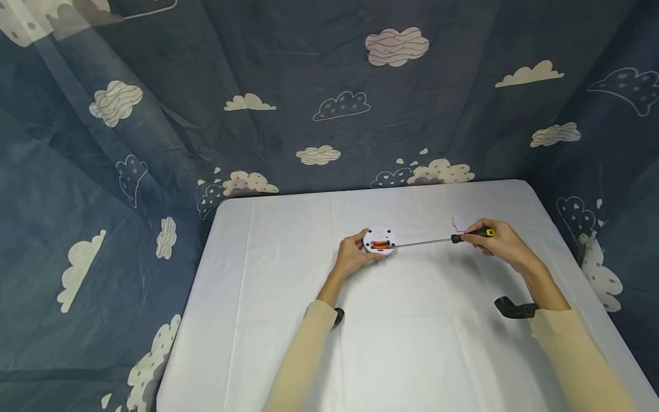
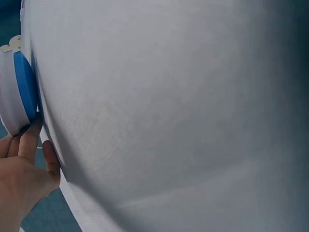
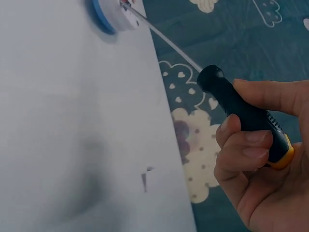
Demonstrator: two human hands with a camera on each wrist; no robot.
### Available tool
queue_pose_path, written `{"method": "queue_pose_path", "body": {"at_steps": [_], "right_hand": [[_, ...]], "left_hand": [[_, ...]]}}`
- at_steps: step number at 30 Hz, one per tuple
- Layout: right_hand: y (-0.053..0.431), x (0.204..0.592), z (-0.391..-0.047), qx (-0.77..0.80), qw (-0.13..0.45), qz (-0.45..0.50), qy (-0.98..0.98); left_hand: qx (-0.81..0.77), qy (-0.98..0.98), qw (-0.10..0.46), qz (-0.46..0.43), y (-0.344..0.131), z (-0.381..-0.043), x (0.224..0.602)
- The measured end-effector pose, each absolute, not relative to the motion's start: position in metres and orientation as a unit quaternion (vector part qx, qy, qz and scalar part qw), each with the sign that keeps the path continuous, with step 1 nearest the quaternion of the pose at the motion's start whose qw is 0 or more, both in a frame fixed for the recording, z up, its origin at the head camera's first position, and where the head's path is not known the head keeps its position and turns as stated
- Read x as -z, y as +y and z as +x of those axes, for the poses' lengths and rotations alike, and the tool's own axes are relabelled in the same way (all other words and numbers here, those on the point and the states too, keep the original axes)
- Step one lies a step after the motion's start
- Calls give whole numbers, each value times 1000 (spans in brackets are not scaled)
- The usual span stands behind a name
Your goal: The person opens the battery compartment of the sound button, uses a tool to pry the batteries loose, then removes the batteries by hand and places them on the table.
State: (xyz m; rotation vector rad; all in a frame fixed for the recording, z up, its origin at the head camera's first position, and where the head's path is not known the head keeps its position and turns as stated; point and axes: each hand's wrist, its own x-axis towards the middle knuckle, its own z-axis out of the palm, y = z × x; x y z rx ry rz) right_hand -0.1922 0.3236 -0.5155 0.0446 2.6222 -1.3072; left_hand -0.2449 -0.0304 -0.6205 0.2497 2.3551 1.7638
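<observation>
A small round device (image 1: pixel 380 234) rests on the white table, its white face with dark feet and a speckled grille turned up. Two orange-red batteries (image 1: pixel 381 245) show in its uncovered battery compartment. My left hand (image 1: pixel 352 255) grips the device's left side between thumb and fingers. A blue base (image 2: pixel 26 87) shows under its white body in the left wrist view. My right hand (image 1: pixel 503 244) holds a screwdriver (image 3: pixel 226 94) by its black and yellow handle. Its long metal shaft (image 1: pixel 424 243) points left, with the tip at the battery compartment; exact contact there cannot be made out.
A small pale piece with a reddish edge (image 1: pixel 457 224) lies beyond the screwdriver handle, its kind unclear. White cloth covers the table (image 1: pixel 288 286). Dark blue curtains with cloud prints (image 1: pixel 288 68) stand behind and at both sides. Black wrist mounts (image 1: pixel 515 308) stick out from the sleeves.
</observation>
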Motion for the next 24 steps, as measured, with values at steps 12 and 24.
{"method": "queue_pose_path", "body": {"at_steps": [12,24], "right_hand": [[286,474,-189,334,53,-16,941],[254,447,-185,299,19,-77,951]], "left_hand": [[-587,800,81,91,-31,-244,621],[-566,817,54,94,-27,-242,622]]}}
